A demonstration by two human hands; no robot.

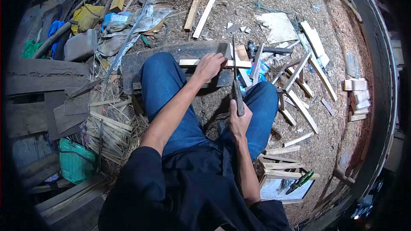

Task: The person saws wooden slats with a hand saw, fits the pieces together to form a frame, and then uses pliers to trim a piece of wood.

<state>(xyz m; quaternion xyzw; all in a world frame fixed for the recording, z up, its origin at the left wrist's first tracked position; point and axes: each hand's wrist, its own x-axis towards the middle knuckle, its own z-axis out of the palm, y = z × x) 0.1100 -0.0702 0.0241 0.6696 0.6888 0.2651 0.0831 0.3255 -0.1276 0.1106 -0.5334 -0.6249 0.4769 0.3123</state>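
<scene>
My left hand [209, 65] presses down on a thin pale wooden strip [242, 63] that lies across a dark plank [171, 53] in front of my knees. My right hand [238, 121] grips the handle of a long knife [234, 66]. Its blade points away from me and stands edge-down across the strip, just right of my left fingers. I sit with both legs in blue jeans on either side of the plank.
Cut wooden strips [302, 98] lie scattered to the right on sawdust-covered ground. A small wooden frame [286, 173] with green-handled pliers [299, 182] sits by my right hip. Bundled bamboo slivers [109, 130], planks and bags pile up on the left.
</scene>
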